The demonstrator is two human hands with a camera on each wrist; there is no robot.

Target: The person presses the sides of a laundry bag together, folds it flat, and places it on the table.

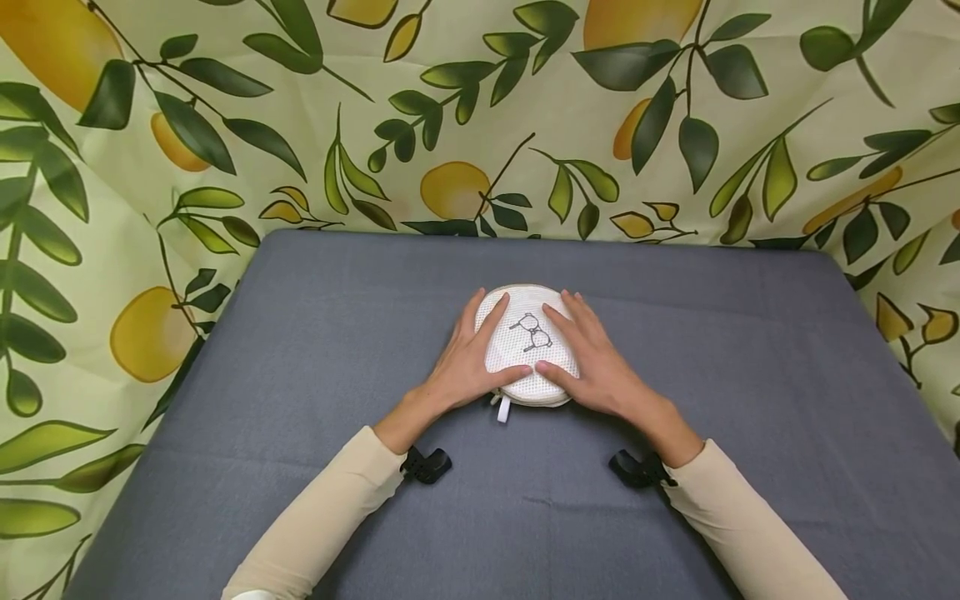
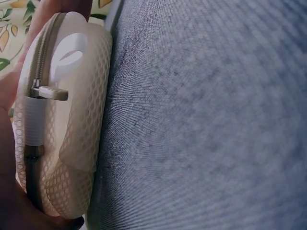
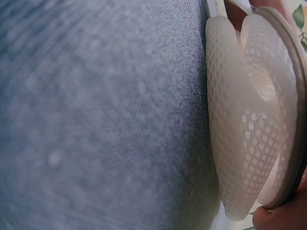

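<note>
A round white mesh laundry bag [image 1: 534, 354] with a line drawing on its top lies on the grey table. My left hand [image 1: 472, 358] holds its left side, with the thumb on the top near the front and the fingers spread along the edge. From the right, my right hand [image 1: 592, 358] holds the bag the same way, its thumb tip close to the left one. A zipper pull [image 2: 52, 93] and a white loop tab [image 2: 69, 55] show on the bag's side in the left wrist view. The right wrist view shows its soft mesh wall [image 3: 230, 120] bulging below the zipper.
The grey cloth-covered table [image 1: 360, 308] extends around the bag on all sides. A curtain [image 1: 480, 108] printed with lemons and leaves hangs behind it and along both sides. Black wrist mounts [image 1: 427, 467] sit on both forearms over the table.
</note>
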